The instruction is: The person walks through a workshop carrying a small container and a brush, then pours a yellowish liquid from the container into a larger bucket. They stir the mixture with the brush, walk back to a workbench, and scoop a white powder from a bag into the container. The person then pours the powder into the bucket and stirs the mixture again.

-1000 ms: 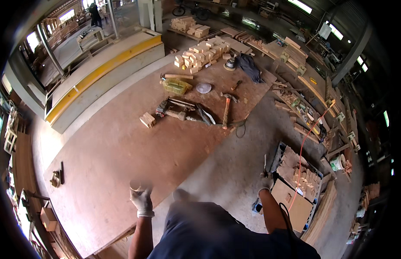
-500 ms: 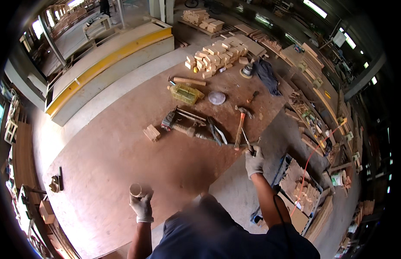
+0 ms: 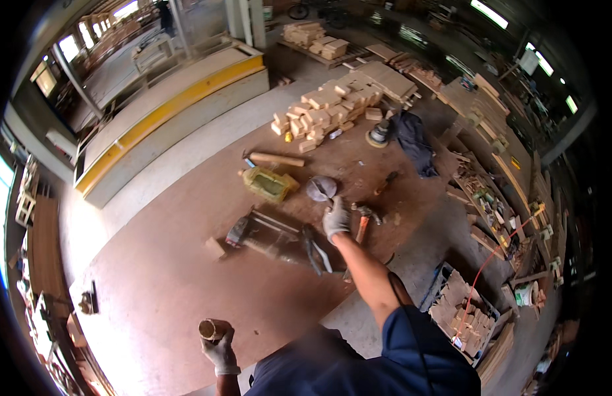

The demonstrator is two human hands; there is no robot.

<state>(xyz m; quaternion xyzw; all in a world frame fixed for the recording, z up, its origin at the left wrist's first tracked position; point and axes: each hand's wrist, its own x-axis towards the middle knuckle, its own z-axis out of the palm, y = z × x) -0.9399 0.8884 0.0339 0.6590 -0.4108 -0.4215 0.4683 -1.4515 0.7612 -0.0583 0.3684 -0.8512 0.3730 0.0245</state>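
Note:
My left hand (image 3: pixel 220 353), in a pale work glove, is closed around a short brown hollow cylinder (image 3: pixel 214 329) at the front of the brown board. The cylinder's open end faces up; its exact kind is unclear. My right hand (image 3: pixel 336 218), also gloved, reaches far forward. Its fingers are closed on a thin-shafted tool (image 3: pixel 324 189), perhaps a screwdriver, mostly hidden by the glove. The shaft overlaps the round grey disc (image 3: pixel 315 192) beyond it. Close by on the right lies a claw hammer (image 3: pixel 363 226) with an orange handle, partly behind my forearm.
Left of my right hand lie a dark tool tray (image 3: pixel 270 241), pliers (image 3: pixel 312 247) and a yellowish transparent box (image 3: pixel 266 183). Farther off are stacked wood blocks (image 3: pixel 322 112), a sander (image 3: pixel 378 135) and dark cloth (image 3: pixel 415 142). A crate (image 3: pixel 444 280) of wood pieces stands right.
My right hand has moved forward and left with the thin tool, from beside the hammer to the grey disc. My left hand still holds the cylinder, slightly lower in view.

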